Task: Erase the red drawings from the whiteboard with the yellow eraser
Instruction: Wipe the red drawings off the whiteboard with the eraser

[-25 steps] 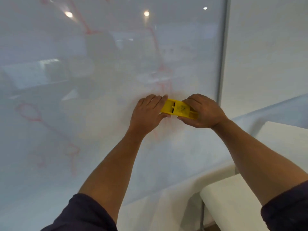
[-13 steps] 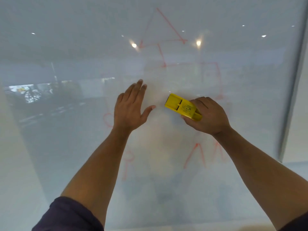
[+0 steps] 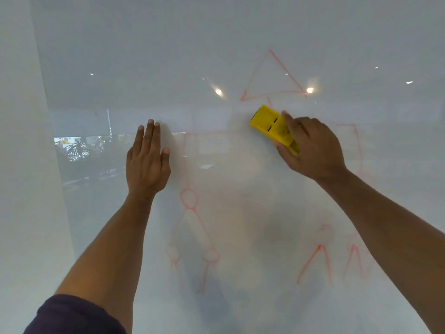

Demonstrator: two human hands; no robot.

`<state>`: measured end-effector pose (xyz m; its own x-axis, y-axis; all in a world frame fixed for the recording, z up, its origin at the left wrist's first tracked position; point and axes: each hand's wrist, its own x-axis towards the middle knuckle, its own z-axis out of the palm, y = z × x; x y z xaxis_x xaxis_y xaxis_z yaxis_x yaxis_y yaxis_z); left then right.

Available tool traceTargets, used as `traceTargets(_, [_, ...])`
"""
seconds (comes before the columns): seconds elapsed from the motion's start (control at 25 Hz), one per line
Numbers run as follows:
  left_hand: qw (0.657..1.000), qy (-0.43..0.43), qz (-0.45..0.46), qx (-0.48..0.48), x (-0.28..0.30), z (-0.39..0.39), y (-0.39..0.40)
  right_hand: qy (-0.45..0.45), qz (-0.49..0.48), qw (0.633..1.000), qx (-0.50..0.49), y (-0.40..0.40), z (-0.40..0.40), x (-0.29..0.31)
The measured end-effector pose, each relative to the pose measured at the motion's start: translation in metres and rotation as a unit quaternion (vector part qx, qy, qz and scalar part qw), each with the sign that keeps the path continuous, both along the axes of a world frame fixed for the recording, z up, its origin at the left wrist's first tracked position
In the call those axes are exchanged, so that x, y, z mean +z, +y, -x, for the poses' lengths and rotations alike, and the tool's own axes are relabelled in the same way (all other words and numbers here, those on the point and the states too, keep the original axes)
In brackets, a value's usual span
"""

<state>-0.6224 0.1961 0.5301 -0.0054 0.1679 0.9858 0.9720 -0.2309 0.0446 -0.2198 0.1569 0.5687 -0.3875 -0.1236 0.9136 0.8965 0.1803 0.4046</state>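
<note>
Right hand (image 3: 313, 150) clamps the eraser (image 3: 273, 127) flat to the whiteboard (image 3: 216, 44), just below the triangle (image 3: 272, 78) — seemingly placed to wipe it; left hand (image 3: 147, 162), fingers together, lies flat — likely bracing.

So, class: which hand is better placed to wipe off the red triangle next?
Right hand: it grips the yellow eraser just below the red triangle. Left hand is empty, flat on the whiteboard.
</note>
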Motion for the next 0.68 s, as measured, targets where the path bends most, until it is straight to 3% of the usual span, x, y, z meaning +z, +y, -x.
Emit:
traceTargets(0.24, [0.997, 0.025, -0.002, -0.072, 0.003, 0.015, 0.041, 0.032, 0.004, 0.998, -0.055, 0.017, 0.013, 0.047])
traceTargets(0.48, [0.997, -0.031, -0.061, -0.033, -0.01, -0.002, 0.055, 0.1, -0.013, 0.994, -0.048, 0.05, 0.076, 0.033])
traceTargets(0.56, [0.995, -0.033, -0.085, -0.029, -0.011, -0.001, 0.059, -0.011, -0.033, 0.999, -0.031, 0.061, 0.107, 0.003])
traceTargets(0.64, [0.994, -0.029, -0.098, -0.031, -0.012, 0.0, 0.062, -0.182, -0.04, 0.982, -0.038, 0.064, 0.121, -0.014])
traceTargets(0.68, [0.994, -0.028, -0.1, -0.032, -0.013, 0.0, 0.062, -0.216, -0.05, 0.974, -0.053, 0.062, 0.122, -0.008])
